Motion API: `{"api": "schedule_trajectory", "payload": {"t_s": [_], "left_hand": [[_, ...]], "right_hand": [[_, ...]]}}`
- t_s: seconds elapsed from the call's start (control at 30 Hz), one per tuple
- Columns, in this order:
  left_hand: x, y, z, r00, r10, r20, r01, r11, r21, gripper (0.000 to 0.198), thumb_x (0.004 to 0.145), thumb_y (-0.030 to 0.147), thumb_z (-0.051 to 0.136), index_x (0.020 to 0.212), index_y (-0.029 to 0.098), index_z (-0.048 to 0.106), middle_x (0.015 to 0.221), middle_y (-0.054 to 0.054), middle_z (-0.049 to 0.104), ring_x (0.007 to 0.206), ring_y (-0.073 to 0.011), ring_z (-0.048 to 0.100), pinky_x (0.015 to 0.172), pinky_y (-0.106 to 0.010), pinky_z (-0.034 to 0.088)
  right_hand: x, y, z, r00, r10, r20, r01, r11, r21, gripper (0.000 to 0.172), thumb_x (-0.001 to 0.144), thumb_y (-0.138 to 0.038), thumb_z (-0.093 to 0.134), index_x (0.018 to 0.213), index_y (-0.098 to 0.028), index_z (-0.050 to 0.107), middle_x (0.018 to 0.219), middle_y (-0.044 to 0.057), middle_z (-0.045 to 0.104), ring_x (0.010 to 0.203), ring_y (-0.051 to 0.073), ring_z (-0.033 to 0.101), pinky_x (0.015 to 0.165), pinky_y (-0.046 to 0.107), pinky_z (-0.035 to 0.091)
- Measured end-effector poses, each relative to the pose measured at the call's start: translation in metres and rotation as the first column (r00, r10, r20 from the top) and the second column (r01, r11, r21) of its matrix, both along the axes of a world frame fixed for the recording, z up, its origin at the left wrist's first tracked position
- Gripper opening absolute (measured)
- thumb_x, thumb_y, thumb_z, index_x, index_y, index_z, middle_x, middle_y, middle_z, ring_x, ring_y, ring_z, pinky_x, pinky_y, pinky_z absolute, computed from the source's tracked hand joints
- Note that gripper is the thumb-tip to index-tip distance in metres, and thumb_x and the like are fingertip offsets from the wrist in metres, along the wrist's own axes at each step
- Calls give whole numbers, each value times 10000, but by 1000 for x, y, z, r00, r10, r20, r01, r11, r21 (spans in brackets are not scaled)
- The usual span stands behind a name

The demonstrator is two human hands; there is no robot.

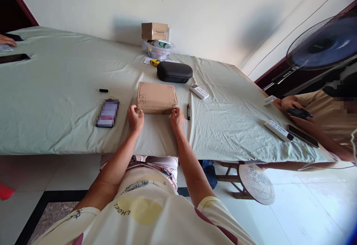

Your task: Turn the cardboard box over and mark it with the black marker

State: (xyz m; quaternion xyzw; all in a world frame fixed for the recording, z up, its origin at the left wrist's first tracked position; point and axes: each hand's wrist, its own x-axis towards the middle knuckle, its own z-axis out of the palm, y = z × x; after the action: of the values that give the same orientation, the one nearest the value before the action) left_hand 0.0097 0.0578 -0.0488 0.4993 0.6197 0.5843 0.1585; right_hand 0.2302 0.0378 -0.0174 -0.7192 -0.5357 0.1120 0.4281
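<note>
A closed brown cardboard box (156, 95) with dark swirl prints at its corners lies on the cloth-covered table in front of me. My left hand (135, 119) grips its near left corner, fingers curled against the side. At the near right corner, my right hand (177, 119) holds the box the same way. Just right of that hand lies a black marker (188, 111). To the left of the box are a phone (108, 113) with a lit, blurred screen and a small black cap-like piece (103, 90).
Behind the box sit a black hard case (174, 72), a yellow tool (154, 62) and a plastic tub (158, 51) with another carton (154, 31) on top. A white device (199, 92) lies right. Another person (320, 114) sits at the right end near a fan (323, 44); a stool (256, 183) stands below.
</note>
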Motion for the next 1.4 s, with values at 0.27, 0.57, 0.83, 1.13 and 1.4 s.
{"api": "schedule_trajectory", "payload": {"t_s": [0.27, 0.57, 0.83, 1.13, 1.4], "left_hand": [[4, -8, 7, 985, -59, -160, 47, 996, -77, 612, 856, 236, 689, 1424, 135, 485, 1394, -237, 633, 1380, -382, 593, 1197, -555, 457], [15, -26, 26, 933, -63, -353, 25, 994, -109, 1064, 772, 503, 863, 1580, 32, 354, 1516, -355, 518, 1460, -507, 479, 1191, -634, 418], [17, -29, 33, 926, -34, -376, -23, 989, -147, 1073, 797, 454, 874, 1595, -12, 327, 1542, -392, 486, 1435, -526, 495, 1181, -668, 405], [2, -10, 8, 979, -32, -199, 28, 999, -23, 882, 933, 381, 748, 1655, 134, 306, 1654, -273, 462, 1519, -397, 476, 1277, -564, 377], [-1, -6, 7, 995, -100, -28, 100, 995, 2, 810, 956, 151, 555, 1700, 183, 238, 1691, -213, 433, 1588, -302, 434, 1239, -486, 481]], "right_hand": [[-1, 0, -8, 989, 77, 124, -70, 996, -64, 225, 921, -383, 609, 1051, -209, 668, 1079, 118, 774, 1069, 288, 668, 993, 479, 479], [-25, 0, -17, 998, -7, 67, 1, 997, 84, 1088, 743, -725, 809, 1579, -180, 374, 1294, 206, 635, 1202, 360, 624, 1011, 522, 508], [-26, 2, -20, 999, -27, 43, 21, 991, 130, 1089, 755, -720, 804, 1600, -190, 366, 1292, 199, 626, 1176, 361, 613, 993, 541, 524], [-10, 4, -16, 986, 163, -29, -149, 950, 275, 529, 926, -425, 682, 1412, -240, 589, 997, 54, 676, 818, 188, 643, 830, 379, 581], [-12, -7, 9, 966, 182, -183, -139, 965, 224, 243, 918, -477, 609, 992, -247, 592, 756, -22, 653, 687, 152, 591, 714, 299, 509]]}}
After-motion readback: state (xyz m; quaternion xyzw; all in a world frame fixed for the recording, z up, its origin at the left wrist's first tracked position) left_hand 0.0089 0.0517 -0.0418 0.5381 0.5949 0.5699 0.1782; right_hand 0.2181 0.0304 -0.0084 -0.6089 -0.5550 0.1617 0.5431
